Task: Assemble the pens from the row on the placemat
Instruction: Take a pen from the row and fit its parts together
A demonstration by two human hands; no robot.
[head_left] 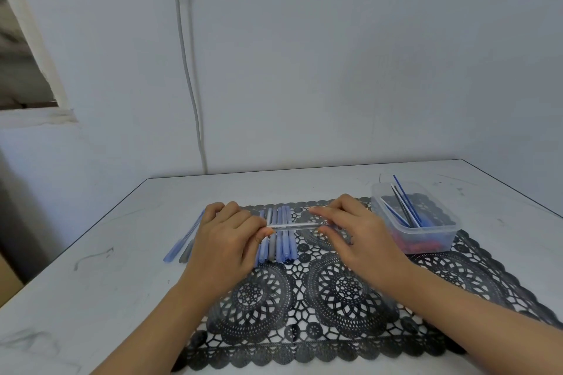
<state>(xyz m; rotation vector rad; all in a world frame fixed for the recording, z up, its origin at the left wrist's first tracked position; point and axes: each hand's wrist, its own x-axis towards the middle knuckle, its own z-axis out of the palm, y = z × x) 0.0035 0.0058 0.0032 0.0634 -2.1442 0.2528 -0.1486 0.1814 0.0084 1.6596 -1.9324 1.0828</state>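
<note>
A row of blue and grey pens lies side by side on the left part of a black lace placemat. Above that row I hold a clear pen barrel crosswise. My left hand pinches its left end and my right hand pinches its right end. Two more pens lie on the table just left of the placemat, partly hidden by my left hand.
A clear plastic tub stands on the placemat's far right corner, holding blue and black refills and small red and blue parts. The white table meets a wall at the back; its left edge runs diagonally nearby.
</note>
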